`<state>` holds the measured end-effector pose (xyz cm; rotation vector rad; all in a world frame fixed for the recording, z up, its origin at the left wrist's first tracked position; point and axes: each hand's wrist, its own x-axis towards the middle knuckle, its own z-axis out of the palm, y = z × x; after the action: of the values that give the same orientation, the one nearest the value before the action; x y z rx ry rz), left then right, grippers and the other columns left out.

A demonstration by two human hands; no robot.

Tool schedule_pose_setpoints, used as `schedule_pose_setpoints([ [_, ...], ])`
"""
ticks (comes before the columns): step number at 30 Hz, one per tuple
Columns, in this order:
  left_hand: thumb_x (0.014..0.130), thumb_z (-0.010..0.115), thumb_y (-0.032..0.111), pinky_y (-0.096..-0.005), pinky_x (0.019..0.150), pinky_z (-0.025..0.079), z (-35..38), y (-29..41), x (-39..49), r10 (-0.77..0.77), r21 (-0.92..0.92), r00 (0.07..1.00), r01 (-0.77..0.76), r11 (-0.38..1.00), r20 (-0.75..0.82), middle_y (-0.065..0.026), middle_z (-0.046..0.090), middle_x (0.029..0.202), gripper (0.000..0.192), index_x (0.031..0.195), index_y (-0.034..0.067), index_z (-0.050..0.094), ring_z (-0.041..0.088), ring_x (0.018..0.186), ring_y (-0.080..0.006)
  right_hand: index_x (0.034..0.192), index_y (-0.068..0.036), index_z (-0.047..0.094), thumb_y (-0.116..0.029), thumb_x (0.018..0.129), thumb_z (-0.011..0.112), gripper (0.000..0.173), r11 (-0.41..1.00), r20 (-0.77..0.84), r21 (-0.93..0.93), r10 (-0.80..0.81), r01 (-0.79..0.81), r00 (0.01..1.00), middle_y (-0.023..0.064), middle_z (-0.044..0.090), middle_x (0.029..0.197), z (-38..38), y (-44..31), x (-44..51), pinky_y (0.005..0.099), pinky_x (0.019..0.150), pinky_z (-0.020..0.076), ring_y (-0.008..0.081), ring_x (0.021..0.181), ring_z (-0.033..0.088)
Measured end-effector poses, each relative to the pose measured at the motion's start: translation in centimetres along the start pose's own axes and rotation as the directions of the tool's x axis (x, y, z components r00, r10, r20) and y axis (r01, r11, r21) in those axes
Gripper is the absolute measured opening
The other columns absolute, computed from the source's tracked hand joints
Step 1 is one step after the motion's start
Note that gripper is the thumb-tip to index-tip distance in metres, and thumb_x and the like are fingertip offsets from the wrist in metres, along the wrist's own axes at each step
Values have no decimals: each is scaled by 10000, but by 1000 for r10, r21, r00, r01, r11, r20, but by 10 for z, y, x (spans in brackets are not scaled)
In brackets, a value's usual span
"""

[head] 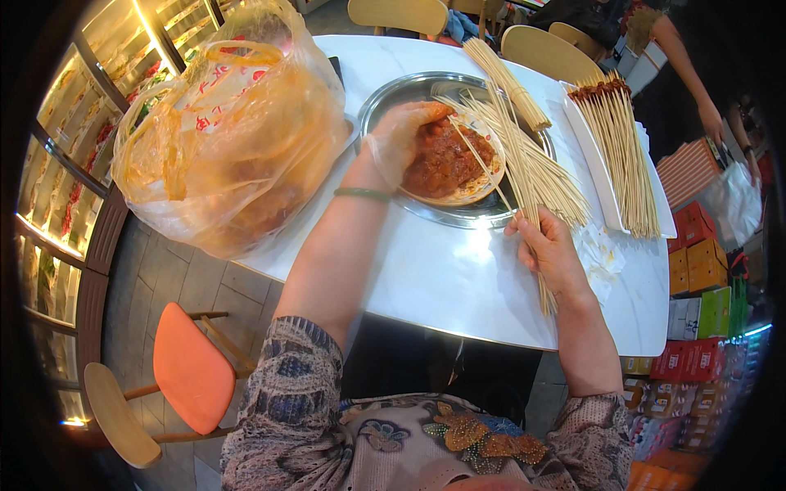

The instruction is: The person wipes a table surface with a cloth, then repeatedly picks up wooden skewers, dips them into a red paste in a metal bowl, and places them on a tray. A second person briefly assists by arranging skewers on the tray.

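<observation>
My left hand [399, 138], in a thin clear plastic glove, reaches over a plate [457, 199] of red-sauced meat pieces [442, 161]. Its sauce-stained fingertips pinch the upper end of a single bamboo skewer [482, 161]; whether meat is between them is hidden. My bare right hand [540, 248] grips the lower part of a bundle of bamboo skewers [511, 156], and the single skewer slants down to its fingers. The plate sits in a round steel tray [424, 215]. More loose skewers [556, 184] fan out across the tray's right side, beneath the held bundle.
Left on the white table [424, 276] stands a bulging plastic bag [245, 141]. At right, a white tray [592, 156] carries skewers [632, 166] with meat at their tips. A tied skewer bundle [506, 80] and crumpled tissue [599, 261] lie nearby. An orange-seated chair [191, 368] stands left.
</observation>
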<state>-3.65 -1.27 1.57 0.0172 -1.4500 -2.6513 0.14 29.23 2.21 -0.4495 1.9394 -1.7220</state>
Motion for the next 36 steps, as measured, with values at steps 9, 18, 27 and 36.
schedule_pose_setpoints([
  [9, 962, 649, 122, -246, 640, 546, 29, 5, -9, -1, 202, 976, 46, 978, -218, -74, 707, 920, 183, 1085, -3, 702, 631, 717, -120, 1112, -40, 565, -191, 1069, 455, 192, 1000, -59, -18, -1, 0, 998, 67, 650, 898, 3, -6, -1, 194, 423, 319, 53, 470, 419],
  [18, 931, 682, 119, -282, 761, 553, -4, 8, 3, 414, 842, 867, 11, 539, -276, -94, 734, 942, 140, 1004, 18, 745, 675, 828, -159, 1185, -78, 468, -212, 1086, 360, 199, 998, -141, -22, -56, 53, 988, 64, 628, 836, 6, -7, -1, 195, 384, 300, 45, 438, 376],
  [27, 824, 757, 227, -394, 923, 531, 14, 2, -10, 297, 964, 954, 121, -235, -47, -120, 728, 1065, 258, 1072, 158, 776, 672, 1023, -300, 1086, -50, 557, -212, 1071, 401, 225, 999, -99, 21, -42, 44, 994, 51, 640, 879, 3, -5, 0, 188, 400, 292, 42, 460, 380],
  [36, 838, 747, 237, -406, 916, 538, 17, 6, 0, 202, 929, 957, 259, -265, -209, -123, 731, 1081, 283, 1102, 136, 762, 683, 1038, -306, 1102, -39, 596, -214, 1068, 420, 250, 986, -105, 166, 3, 15, 994, 83, 683, 988, 0, 0, 5, 195, 399, 280, 52, 475, 393],
])
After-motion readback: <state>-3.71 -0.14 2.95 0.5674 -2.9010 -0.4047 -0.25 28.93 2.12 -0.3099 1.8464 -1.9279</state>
